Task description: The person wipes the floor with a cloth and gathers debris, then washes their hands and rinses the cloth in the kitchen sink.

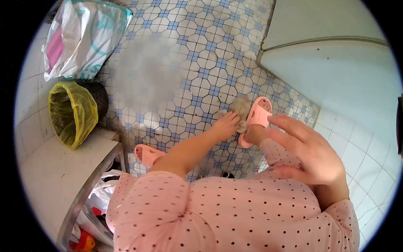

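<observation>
Dotted pink clothing (235, 210) closest, left hand (226, 127) down at a pale rag (241, 106) beside the right slipper (259, 117).

Bunched on the tiled floor (201, 84), just left of that slipper, longer way roughly along it; left hand nearer, fingers partly curled onto the cloth. Cannot tell whether gripping or merely pressing. Across the slipper, right hand (308, 151) clear of the rag, fingers loosely spread, nothing visibly held. Hidden: left fingertips, rag's underside. Hard to make out: any gap between rag and slipper.
</observation>
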A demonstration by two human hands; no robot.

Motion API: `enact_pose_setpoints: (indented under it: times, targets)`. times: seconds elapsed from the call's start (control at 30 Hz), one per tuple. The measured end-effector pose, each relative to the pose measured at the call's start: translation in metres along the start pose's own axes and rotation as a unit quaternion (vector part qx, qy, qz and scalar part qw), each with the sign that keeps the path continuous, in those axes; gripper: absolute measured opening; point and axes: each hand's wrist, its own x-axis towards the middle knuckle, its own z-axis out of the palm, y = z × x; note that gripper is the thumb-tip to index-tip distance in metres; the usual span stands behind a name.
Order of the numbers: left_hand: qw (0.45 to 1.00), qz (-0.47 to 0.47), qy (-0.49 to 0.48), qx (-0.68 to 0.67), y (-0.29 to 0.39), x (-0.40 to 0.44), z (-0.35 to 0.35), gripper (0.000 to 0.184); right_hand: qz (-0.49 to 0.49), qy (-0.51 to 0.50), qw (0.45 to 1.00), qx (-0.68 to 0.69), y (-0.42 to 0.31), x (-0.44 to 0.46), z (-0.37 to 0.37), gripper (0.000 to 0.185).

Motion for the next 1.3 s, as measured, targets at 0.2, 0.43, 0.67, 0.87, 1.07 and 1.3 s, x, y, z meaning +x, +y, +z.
enact_pose_setpoints:
  times: [0.2,0.43,0.67,0.87,1.07,1.3]
  targets:
    - [0.952,-0.292,0.097,-0.008,-0.158,0.009,-0.014,0.031,0.041,-0.036,0.998,-0.023,0.009,-0.005,0.005,0.071]
    - [0.932,-0.361,0.002,-0.032,-0.151,0.019,-0.097,0.024,0.015,0.005,0.999,-0.034,0.007,-0.009,-0.006,0.072]
    - [0.972,-0.082,-0.211,-0.059,-0.008,0.016,0.050,0.029,0.017,-0.010,1.000,0.012,0.015,-0.005,0.002,0.073]
    - [0.927,-0.373,0.048,0.011,-0.187,0.064,0.008,0.026,0.062,0.017,0.998,0.019,0.021,-0.008,0.016,0.071]
    - [0.923,-0.377,-0.062,-0.038,-0.153,-0.005,-0.100,0.036,0.060,-0.003,0.998,-0.023,0.005,-0.008,-0.003,0.072]
    - [0.942,-0.182,-0.280,-0.036,-0.067,-0.201,-0.066,0.028,0.039,-0.014,0.999,-0.013,-0.001,-0.001,0.001,0.078]
